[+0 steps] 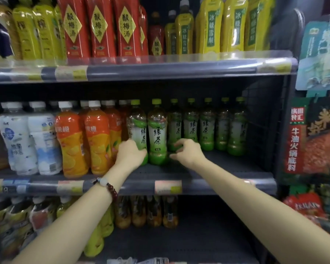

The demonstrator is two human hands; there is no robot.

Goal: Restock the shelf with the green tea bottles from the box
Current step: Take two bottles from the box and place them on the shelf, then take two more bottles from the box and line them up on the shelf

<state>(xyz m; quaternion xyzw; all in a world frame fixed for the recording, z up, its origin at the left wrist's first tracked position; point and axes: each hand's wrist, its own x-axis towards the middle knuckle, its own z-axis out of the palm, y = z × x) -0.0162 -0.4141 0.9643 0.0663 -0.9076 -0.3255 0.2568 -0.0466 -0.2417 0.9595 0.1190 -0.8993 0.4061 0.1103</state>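
Several green tea bottles with green caps stand on the right half of the middle shelf. Two stand forward: one beside the orange drinks and one to its right. My left hand is wrapped around the lower part of the first one, which stands upright on the shelf. My right hand hovers just right of the second front bottle, fingers curled and apart, holding nothing, in front of a back-row bottle. More back-row bottles run toward the right wall. The box is out of view.
Orange juice bottles and white drinks fill the middle shelf's left half. Red and yellow bottles line the top shelf. Dark bottles stand on the shelf below. Hanging snack packets are on the right.
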